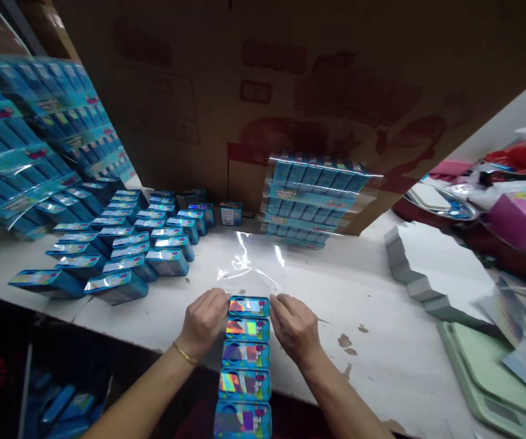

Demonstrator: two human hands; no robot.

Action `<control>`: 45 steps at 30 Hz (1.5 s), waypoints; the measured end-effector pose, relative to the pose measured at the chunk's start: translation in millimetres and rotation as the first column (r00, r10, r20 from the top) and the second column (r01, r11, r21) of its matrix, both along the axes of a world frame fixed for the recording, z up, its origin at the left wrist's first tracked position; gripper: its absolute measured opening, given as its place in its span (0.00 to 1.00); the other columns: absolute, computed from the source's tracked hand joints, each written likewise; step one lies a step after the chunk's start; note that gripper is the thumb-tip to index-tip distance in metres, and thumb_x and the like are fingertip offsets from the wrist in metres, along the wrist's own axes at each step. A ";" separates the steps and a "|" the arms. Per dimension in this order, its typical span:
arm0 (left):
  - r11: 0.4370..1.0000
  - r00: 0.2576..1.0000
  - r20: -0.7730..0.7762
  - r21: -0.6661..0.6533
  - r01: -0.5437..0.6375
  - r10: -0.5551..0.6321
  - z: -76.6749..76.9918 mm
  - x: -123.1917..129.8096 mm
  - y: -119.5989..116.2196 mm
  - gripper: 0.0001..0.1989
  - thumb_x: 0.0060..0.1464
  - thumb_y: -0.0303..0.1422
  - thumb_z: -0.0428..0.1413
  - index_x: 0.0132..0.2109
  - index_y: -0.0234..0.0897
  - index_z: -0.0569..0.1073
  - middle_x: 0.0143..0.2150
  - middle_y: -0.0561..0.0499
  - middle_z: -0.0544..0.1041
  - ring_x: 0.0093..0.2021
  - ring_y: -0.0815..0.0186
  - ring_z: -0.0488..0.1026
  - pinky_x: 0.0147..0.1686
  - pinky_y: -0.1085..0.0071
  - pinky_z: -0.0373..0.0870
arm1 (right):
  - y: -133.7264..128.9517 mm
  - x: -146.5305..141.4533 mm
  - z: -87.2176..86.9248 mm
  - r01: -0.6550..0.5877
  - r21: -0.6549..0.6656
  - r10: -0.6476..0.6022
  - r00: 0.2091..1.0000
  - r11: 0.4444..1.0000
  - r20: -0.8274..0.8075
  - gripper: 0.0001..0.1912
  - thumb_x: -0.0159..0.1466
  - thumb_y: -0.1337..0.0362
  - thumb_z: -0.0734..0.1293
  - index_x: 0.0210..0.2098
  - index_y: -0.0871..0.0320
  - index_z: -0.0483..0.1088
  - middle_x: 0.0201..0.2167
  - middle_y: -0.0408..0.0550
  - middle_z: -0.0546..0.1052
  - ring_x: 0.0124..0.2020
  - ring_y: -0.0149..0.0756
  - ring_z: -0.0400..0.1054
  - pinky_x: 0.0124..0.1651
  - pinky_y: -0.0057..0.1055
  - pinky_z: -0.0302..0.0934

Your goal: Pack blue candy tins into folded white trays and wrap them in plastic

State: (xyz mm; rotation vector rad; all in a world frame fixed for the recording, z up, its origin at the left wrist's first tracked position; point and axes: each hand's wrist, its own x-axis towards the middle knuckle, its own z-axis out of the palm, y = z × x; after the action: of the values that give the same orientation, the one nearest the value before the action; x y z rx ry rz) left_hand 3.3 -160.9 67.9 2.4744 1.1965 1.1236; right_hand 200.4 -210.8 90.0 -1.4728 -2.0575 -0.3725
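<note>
A column of several blue tins (244, 353) with shiny labels runs from the table toward me at the bottom centre. At the left side of its far end, my left hand (204, 322) has its fingers pressed together; my right hand (296, 323) does the same on the right side. Between them, a clear plastic film (249, 262) stretches away over the table from the far tin. Both hands seem to pinch its near corners beside that tin. The fingertips are small and partly hidden.
Upright blue tins (123, 286) crowd the left of the white table (336, 274). Wrapped tin stacks stand far left and before a large cardboard box (176, 122). White folded cartons (441, 262) and a pale green scale (487, 372) lie right. More tins fill a dark box lower left.
</note>
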 end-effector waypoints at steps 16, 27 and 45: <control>0.989 0.997 0.078 0.145 0.002 -0.014 -17.8 -14.1 -17.7 0.06 0.49 0.23 0.54 0.36 0.36 0.68 0.32 0.49 0.73 0.33 0.69 0.72 0.32 0.76 0.69 | -28.1 2.6 -23.9 -0.145 0.060 0.142 0.988 0.988 0.059 0.15 0.58 0.74 0.61 0.45 0.64 0.63 0.32 0.52 0.73 0.29 0.33 0.63 0.30 0.33 0.53; 0.955 0.975 -0.147 -0.222 -0.197 0.167 -41.7 -16.0 -38.9 0.07 0.57 0.34 0.44 0.37 0.36 0.64 0.26 0.53 0.71 0.23 0.70 0.70 0.24 0.75 0.64 | -36.6 -22.1 -54.6 0.243 -0.244 -0.295 0.934 0.939 -0.204 0.07 0.60 0.69 0.56 0.28 0.58 0.63 0.25 0.46 0.68 0.29 0.33 0.61 0.33 0.29 0.53; 0.976 0.880 -0.425 -0.046 0.214 -0.213 -22.0 -66.7 -121.7 0.12 0.55 0.25 0.43 0.26 0.37 0.64 0.21 0.53 0.66 0.20 0.70 0.64 0.21 0.74 0.59 | -134.7 -11.4 -30.3 -0.045 -0.287 0.027 0.997 0.957 -0.067 0.09 0.56 0.73 0.56 0.21 0.59 0.59 0.20 0.44 0.62 0.25 0.33 0.52 0.29 0.32 0.43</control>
State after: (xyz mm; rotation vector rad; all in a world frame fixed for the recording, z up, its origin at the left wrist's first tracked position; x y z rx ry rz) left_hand -63.3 -282.6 45.8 2.8617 0.9716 0.5367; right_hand 189.0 -345.5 59.7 -1.5877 -2.1532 -0.0090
